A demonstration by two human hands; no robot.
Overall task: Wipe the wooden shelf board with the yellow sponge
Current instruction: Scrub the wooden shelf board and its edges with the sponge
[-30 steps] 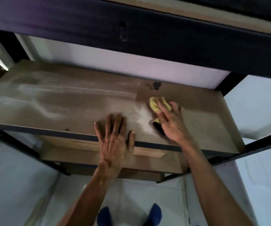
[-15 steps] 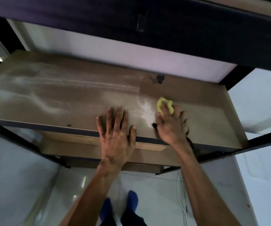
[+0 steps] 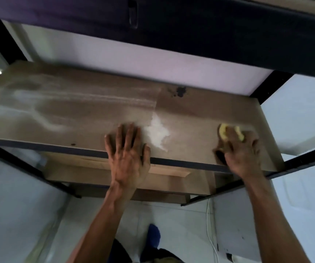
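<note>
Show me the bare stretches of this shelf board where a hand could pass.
Widest free stretch: the dusty left half of the shelf board, left of the flat left hand. Also free: the strip between the white dust pile and the right hand pressing the yellow sponge. Rear strip is open except the dark stain.

My right hand presses the sponge onto the board near its right end, while my left hand lies flat at the front edge beside a white patch.
</note>
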